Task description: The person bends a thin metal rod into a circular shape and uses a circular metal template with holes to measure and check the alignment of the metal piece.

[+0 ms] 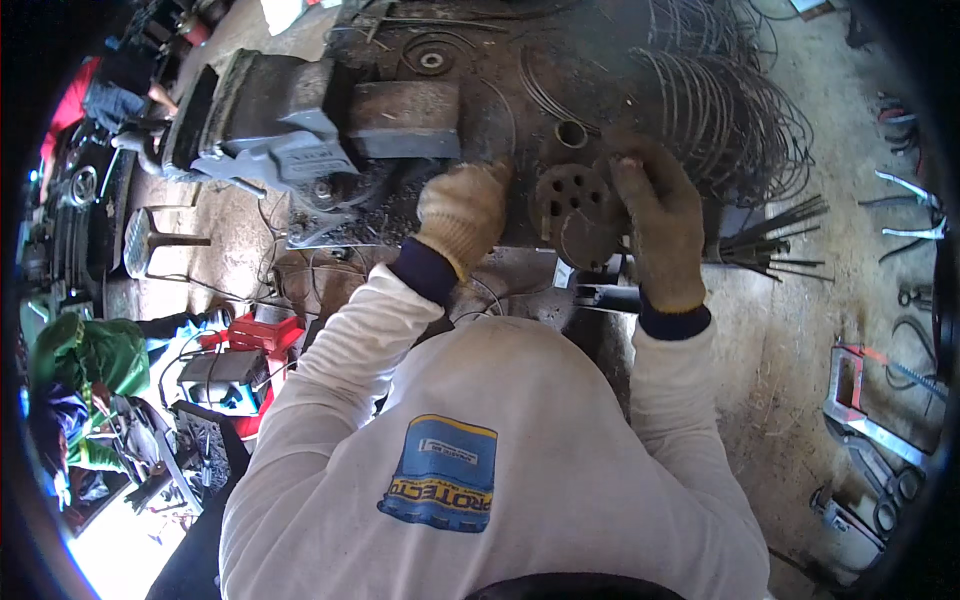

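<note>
Two gloved hands work at the near edge of my dark, grimy metal bench. My left hand, in a pale knitted glove, is curled shut with its knuckles up, as if around a wire or handle; what it grips I cannot tell. My right hand, in a dirtier brownish glove, is clamped over the side of the round rusty steel disc with drilled holes, seemingly to steady it. That disc sits between my hands, at the bench's front.

Just behind the disc lies a small rusty metal ring. Left of it stands a heavy grey bench vise, crowding my left hand. Behind my right hand, a heap of bent wire hoops spreads over the bench, and a bundle of straight dark rods juts out beside my wrist. Farther right, on the dusty floor, lie pliers.
</note>
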The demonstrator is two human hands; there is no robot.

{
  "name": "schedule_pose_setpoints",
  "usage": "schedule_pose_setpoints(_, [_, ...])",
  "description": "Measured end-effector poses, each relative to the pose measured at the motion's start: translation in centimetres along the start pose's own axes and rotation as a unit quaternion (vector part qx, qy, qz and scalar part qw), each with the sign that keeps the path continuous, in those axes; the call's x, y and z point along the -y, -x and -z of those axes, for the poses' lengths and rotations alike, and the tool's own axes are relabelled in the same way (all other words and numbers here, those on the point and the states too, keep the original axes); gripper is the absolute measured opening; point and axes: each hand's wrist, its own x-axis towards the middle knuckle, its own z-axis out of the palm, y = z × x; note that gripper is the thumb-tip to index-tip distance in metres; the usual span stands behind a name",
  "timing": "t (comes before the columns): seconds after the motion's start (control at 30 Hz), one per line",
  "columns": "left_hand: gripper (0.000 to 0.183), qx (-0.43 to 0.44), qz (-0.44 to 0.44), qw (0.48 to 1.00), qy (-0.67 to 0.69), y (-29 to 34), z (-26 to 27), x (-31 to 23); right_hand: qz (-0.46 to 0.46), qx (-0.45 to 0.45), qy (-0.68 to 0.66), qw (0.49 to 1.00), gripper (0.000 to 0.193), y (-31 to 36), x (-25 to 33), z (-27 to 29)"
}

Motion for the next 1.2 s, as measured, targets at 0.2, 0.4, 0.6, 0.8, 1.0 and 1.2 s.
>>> schedule_pose_setpoints(0.2, [0.029, 0.028, 0.052, 0.998, -0.027, -1.2, -2.4, 0.2, -0.077, -0.009, -0.107, 0.991, 0.027, 5.4, -2.8, 2.6])
schedule_pose_setpoints(0.4, [0.028, -0.069, 0.042, 0.988, 0.133, 0.2, -1.9, 0.9, -0.107, -0.008, -0.105, 0.989, 0.029, 8.8, -5.4, 3.6])
schedule_pose_setpoints(0.6, [0.026, -0.168, -0.094, 0.93, 0.313, 8.6, 0.0, -0.3, -0.138, 0.095, -0.109, 0.98, 0.036, 11.7, -8.2, 2.8])
schedule_pose_setpoints(0.8, [0.04, -0.136, -0.246, 0.934, 0.22, 13.5, 1.3, -5.6, -0.051, 0.178, -0.282, 0.941, 0.044, 12.3, -8.0, 1.9])
schedule_pose_setpoints(1.0, [0.046, -0.036, -0.26, 0.952, 0.158, 12.7, 1.1, -7.1, -0.214, 0.148, -0.401, 0.878, 0.034, 12.8, -11.1, 1.9])
schedule_pose_setpoints(1.2, [0.037, 0.169, -0.072, 0.965, 0.188, 12.5, 0.5, -6.5, -0.286, 0.159, -0.398, 0.857, 0.032, 14.0, -15.2, -0.1])
